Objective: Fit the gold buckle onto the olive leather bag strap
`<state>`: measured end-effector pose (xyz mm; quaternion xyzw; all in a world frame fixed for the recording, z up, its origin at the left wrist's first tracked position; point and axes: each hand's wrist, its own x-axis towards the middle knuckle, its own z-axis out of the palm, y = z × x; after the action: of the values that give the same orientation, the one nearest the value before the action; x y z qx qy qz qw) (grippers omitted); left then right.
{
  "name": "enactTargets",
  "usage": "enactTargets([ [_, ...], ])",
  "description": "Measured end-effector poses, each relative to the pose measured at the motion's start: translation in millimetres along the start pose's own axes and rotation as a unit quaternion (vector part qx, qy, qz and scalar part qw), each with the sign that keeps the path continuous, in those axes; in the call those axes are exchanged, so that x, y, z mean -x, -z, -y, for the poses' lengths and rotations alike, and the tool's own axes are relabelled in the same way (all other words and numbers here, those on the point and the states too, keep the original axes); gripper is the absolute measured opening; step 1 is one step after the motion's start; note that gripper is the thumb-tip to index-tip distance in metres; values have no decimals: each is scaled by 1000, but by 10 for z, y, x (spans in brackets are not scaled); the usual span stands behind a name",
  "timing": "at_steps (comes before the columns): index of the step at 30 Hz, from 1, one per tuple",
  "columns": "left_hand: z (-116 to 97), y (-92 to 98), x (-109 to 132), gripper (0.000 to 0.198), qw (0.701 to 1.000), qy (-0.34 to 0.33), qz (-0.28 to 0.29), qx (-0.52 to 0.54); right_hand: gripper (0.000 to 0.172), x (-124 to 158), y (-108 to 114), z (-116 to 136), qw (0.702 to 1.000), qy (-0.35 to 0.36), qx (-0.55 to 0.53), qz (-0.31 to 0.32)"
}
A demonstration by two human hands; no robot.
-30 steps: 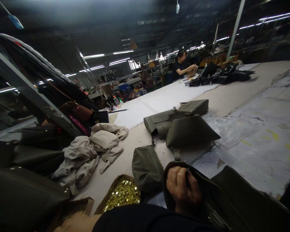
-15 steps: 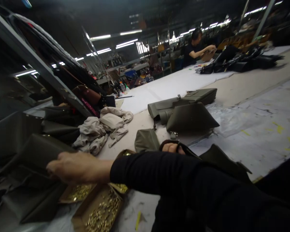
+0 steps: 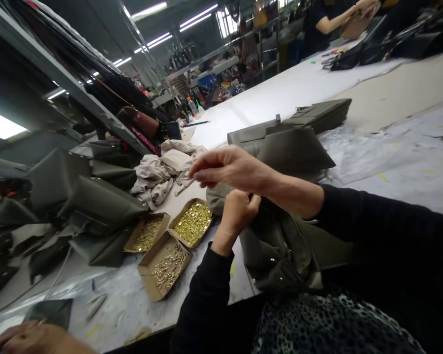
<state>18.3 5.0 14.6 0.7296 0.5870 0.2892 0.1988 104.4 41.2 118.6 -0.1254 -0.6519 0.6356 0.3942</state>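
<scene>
An olive-green bag (image 3: 280, 246) lies at the table's front edge by my body, with a zip opening visible. My left hand (image 3: 239, 210) is closed on the upper edge of this bag; its fingertips are partly hidden. Just above it hovers my right hand (image 3: 236, 169), thumb and fingers drawn together in a pinch pointing left. Anything between those fingertips is too small to make out. Left of my hands sit cardboard boxes of small metal parts: gold pieces (image 3: 192, 222), more gold pieces (image 3: 147, 235) and brass-coloured studs (image 3: 170, 268).
Olive bags (image 3: 103, 204) are piled on the left. A crumpled beige cloth (image 3: 153, 177) lies behind the boxes. More olive bags (image 3: 291, 147) rest beyond my hands. Another person's hand (image 3: 40, 339) shows at bottom left, and a co-worker (image 3: 332, 22) stands across the table.
My right hand has come back from the left, near the piled bags, to above my left hand. The view has shifted, uncovering the boxes and another person's hand.
</scene>
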Motion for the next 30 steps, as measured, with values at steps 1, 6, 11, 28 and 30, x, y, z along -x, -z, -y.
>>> enactTargets([
  [1, -13, 34, -16, 17, 1000, -1, 4, -6, 4, 138, 112, -28, 1000, -7, -9, -24],
  [6, -6, 117, -60, 17, 998, 34, 47, 14, 24, 802, 489, -302, 986, -51, -21, -155],
  [11, -120, 134, 81, 21, 997, 32, 32, 61, 34, 1263, 522, -530, 966, -95, -41, -236],
  [28, -405, 15, 206, 23, 987, 6, 7, 158, 29, 1379, 488, -826, 924, -71, -141, -348],
  [30, -403, 0, 205, 24, 988, 3, 9, 155, 33, 1369, 484, -824, 917, -88, -160, -356],
])
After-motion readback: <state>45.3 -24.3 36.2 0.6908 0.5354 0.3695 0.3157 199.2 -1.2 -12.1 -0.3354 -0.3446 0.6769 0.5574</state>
